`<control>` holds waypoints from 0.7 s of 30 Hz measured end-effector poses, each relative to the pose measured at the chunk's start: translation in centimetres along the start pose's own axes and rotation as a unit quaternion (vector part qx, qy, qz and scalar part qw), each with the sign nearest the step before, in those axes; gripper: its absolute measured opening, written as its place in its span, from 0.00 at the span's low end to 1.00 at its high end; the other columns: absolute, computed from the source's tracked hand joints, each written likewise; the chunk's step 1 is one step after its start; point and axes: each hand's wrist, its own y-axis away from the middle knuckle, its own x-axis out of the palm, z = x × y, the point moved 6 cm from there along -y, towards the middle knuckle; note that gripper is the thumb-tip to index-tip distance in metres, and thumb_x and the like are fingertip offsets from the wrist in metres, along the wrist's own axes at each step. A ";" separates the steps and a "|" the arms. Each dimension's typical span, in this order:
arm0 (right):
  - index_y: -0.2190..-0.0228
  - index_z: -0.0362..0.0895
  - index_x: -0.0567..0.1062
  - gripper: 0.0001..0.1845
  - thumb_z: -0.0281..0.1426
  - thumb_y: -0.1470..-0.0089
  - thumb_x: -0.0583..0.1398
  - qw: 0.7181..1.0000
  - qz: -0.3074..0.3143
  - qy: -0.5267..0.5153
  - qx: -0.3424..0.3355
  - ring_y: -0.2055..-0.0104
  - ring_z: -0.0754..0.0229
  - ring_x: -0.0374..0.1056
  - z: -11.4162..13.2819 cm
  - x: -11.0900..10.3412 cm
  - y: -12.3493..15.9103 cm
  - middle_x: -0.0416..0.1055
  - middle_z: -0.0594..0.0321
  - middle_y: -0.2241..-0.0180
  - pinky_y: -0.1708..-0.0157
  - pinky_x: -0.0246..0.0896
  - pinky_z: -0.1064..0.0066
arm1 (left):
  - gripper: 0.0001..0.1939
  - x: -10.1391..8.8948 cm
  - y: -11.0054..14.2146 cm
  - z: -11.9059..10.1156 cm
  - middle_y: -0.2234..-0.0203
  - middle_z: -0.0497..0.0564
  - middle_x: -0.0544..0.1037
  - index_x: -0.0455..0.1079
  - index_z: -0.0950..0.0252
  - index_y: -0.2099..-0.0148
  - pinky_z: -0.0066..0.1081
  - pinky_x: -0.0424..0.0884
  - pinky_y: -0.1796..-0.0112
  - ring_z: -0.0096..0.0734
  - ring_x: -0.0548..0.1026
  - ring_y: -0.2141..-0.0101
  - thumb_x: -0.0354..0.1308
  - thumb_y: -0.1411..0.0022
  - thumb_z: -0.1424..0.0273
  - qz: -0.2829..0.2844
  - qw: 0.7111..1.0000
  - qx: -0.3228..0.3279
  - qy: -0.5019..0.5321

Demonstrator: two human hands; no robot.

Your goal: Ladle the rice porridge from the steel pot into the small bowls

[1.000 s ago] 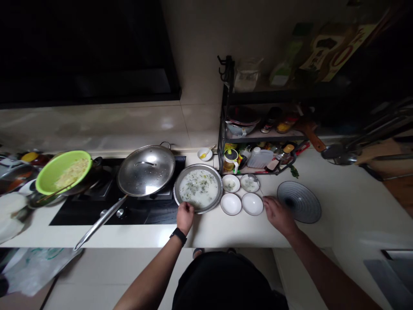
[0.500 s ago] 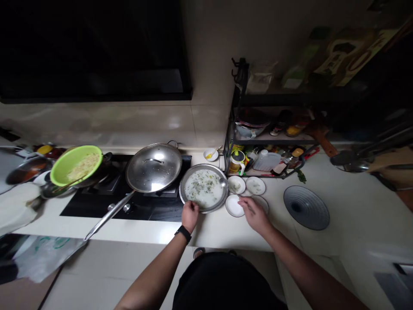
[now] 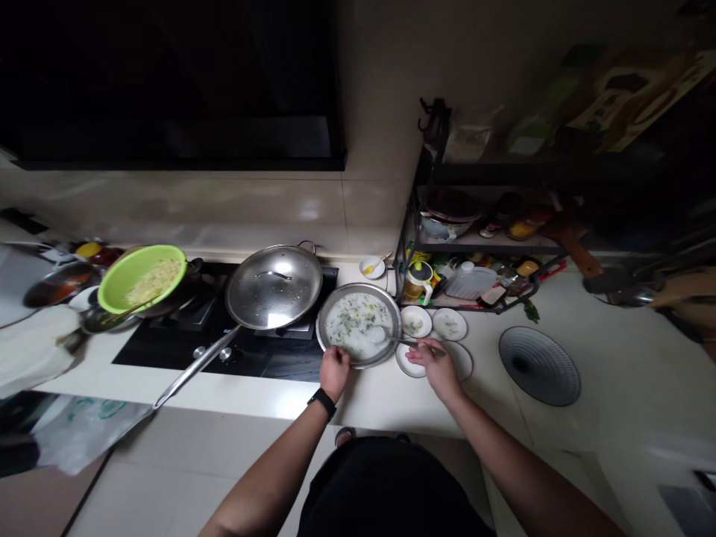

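A round steel tray (image 3: 359, 326) of white, milky liquid flecked with green sits on the counter beside the hob. My left hand (image 3: 334, 371) grips the tray's near rim. My right hand (image 3: 433, 365) pinches the handle of a metal spoon (image 3: 408, 341), whose bowl rests in the liquid at the tray's right side. Just past that hand stand several small white dishes: two at the back hold a little pale liquid (image 3: 415, 321), and two in front (image 3: 462, 360) lie partly hidden under my right hand.
On the black hob (image 3: 168, 350) sit a long-handled pan under a steel lid (image 3: 274, 287) and a green bowl of noodles (image 3: 142, 277). A black rack of bottles (image 3: 464, 282) stands behind the dishes. A dark ribbed lid (image 3: 540, 366) lies on the counter to the right.
My right hand has moved left from the white dishes and now holds the spoon, its bowl in the tray. My left hand stays at the tray's near rim. The view has shifted slightly.
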 end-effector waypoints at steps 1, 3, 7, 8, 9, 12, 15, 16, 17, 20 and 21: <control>0.65 0.44 0.75 0.26 0.53 0.54 0.69 1.000 -0.001 -0.006 0.001 0.72 0.53 0.79 0.4 -0.1 0.1 0.79 0.59 0.75 0.69 0.77 0.62 | 0.07 0.0 0.0 0.0 0.74 0.49 0.71 0.61 0.60 0.71 0.31 0.65 0.65 0.34 0.71 0.70 0.53 0.40 0.73 -0.001 1.000 0.002 0.002; 0.65 0.44 0.75 0.27 0.53 0.55 0.70 1.000 -0.004 -0.011 -0.003 0.71 0.52 0.79 1.1 -0.4 0.5 0.79 0.59 0.75 0.68 0.77 0.62 | 0.06 0.0 0.1 0.0 0.74 0.49 0.71 0.61 0.60 0.71 0.31 0.65 0.65 0.35 0.71 0.70 0.53 0.41 0.73 -0.002 1.000 0.006 0.008; 0.65 0.43 0.75 0.28 0.54 0.55 0.70 1.000 -0.008 -0.005 -0.016 0.71 0.52 0.79 1.7 -0.9 0.9 0.79 0.59 0.75 0.67 0.77 0.61 | 0.06 0.1 0.1 0.0 0.75 0.49 0.71 0.61 0.60 0.71 0.31 0.64 0.66 0.34 0.70 0.72 0.52 0.40 0.72 0.001 1.000 0.001 0.020; 0.65 0.43 0.75 0.28 0.54 0.55 0.70 1.000 -0.010 -0.007 -0.015 0.70 0.52 0.79 1.8 -1.0 0.9 0.79 0.59 0.75 0.67 0.77 0.61 | 0.07 0.1 0.0 0.0 0.75 0.48 0.70 0.61 0.60 0.71 0.31 0.64 0.67 0.34 0.70 0.72 0.52 0.40 0.72 0.001 1.000 -0.001 0.018; 0.65 0.43 0.75 0.28 0.53 0.55 0.70 1.000 -0.013 -0.012 -0.012 0.70 0.51 0.79 1.8 -1.2 0.9 0.79 0.58 0.75 0.67 0.77 0.61 | 0.07 0.1 0.0 0.0 0.75 0.48 0.70 0.61 0.60 0.71 0.31 0.64 0.67 0.33 0.70 0.72 0.52 0.40 0.72 0.000 1.000 -0.002 0.015; 0.64 0.43 0.75 0.27 0.52 0.53 0.70 0.999 -0.028 -0.042 0.001 0.70 0.51 0.80 2.0 -1.8 0.9 0.80 0.57 0.74 0.67 0.77 0.60 | 0.07 -0.1 0.0 -0.1 0.75 0.48 0.70 0.61 0.60 0.71 0.30 0.63 0.67 0.33 0.70 0.72 0.53 0.41 0.73 -0.005 1.000 -0.002 0.005; 0.63 0.43 0.74 0.27 0.51 0.54 0.71 0.996 -0.039 -0.080 0.005 0.69 0.50 0.80 2.5 -2.7 0.9 0.81 0.55 0.73 0.65 0.77 0.59 | 0.07 -0.1 0.0 -0.1 0.75 0.48 0.70 0.61 0.61 0.72 0.30 0.64 0.66 0.33 0.70 0.72 0.53 0.41 0.73 -0.006 1.000 0.000 0.000; 0.63 0.43 0.74 0.27 0.51 0.54 0.71 0.995 -0.042 -0.088 0.004 0.69 0.49 0.80 2.7 -3.0 0.8 0.81 0.55 0.73 0.65 0.78 0.59 | 0.07 0.0 0.0 -0.1 0.75 0.48 0.70 0.61 0.61 0.71 0.30 0.64 0.66 0.34 0.70 0.72 0.53 0.41 0.73 -0.005 1.000 -0.001 0.002; 0.63 0.43 0.74 0.27 0.50 0.55 0.71 0.995 -0.045 -0.093 0.002 0.68 0.49 0.80 2.9 -3.4 0.8 0.81 0.56 0.73 0.64 0.78 0.59 | 0.06 0.0 0.0 0.0 0.75 0.48 0.70 0.61 0.61 0.71 0.30 0.64 0.66 0.34 0.70 0.71 0.53 0.41 0.73 -0.003 1.000 -0.003 0.004; 0.64 0.44 0.74 0.26 0.50 0.55 0.71 0.994 -0.063 -0.091 -0.009 0.69 0.51 0.80 3.6 -4.7 0.5 0.81 0.57 0.73 0.64 0.78 0.59 | 0.06 0.1 0.0 0.1 0.75 0.48 0.70 0.61 0.60 0.71 0.30 0.64 0.67 0.34 0.70 0.72 0.53 0.42 0.73 -0.003 1.000 -0.005 0.006; 0.64 0.44 0.74 0.26 0.50 0.55 0.72 0.994 -0.069 -0.089 -0.012 0.69 0.51 0.80 3.7 -5.2 0.4 0.81 0.57 0.73 0.63 0.78 0.59 | 0.06 0.1 0.0 0.2 0.75 0.49 0.70 0.61 0.60 0.71 0.30 0.64 0.67 0.34 0.70 0.72 0.53 0.41 0.73 -0.006 1.000 -0.004 0.004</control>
